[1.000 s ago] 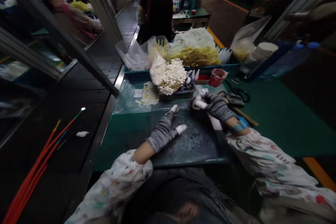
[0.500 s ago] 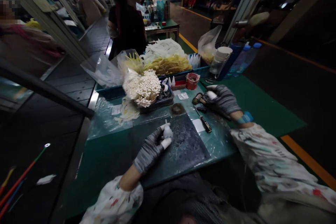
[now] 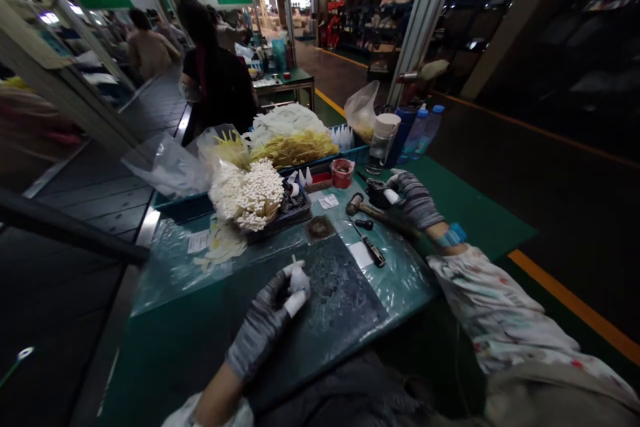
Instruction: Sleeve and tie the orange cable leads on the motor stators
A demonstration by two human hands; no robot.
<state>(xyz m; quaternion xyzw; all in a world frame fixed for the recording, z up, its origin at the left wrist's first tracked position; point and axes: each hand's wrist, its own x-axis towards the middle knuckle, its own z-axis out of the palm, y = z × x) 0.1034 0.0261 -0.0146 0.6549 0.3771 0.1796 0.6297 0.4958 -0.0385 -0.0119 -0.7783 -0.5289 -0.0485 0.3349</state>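
Note:
My left hand (image 3: 265, 313), in a grey striped glove with white fingertips, is closed around a small white squeeze bottle (image 3: 299, 280) with a thin nozzle pointing up. It is held over the dark, scuffed work mat (image 3: 345, 287). My right hand (image 3: 415, 200), in a matching glove, is at the right side of the table with its fingers curled by a dark object (image 3: 376, 192); what they grip is too dark to name. Close to it lies a hammer (image 3: 373, 211) with a wooden handle. A screwdriver (image 3: 370, 247) and a short black tool (image 3: 364, 224) lie nearer to me.
Behind the mat stand a bundle of white-tipped sticks (image 3: 257, 193), a blue tray (image 3: 183, 205) with white and yellow strips, and a red tub (image 3: 343, 173). A clear cup (image 3: 383, 143) and plastic bottles (image 3: 425, 132) stand back right. A conveyor (image 3: 75, 207) runs left; a person (image 3: 215, 80) works ahead.
My view has tilted up and turned right, so the table appears shifted left and lower. My left hand still holds the bottle. My right hand remains by the tools, with more of the hammer showing.

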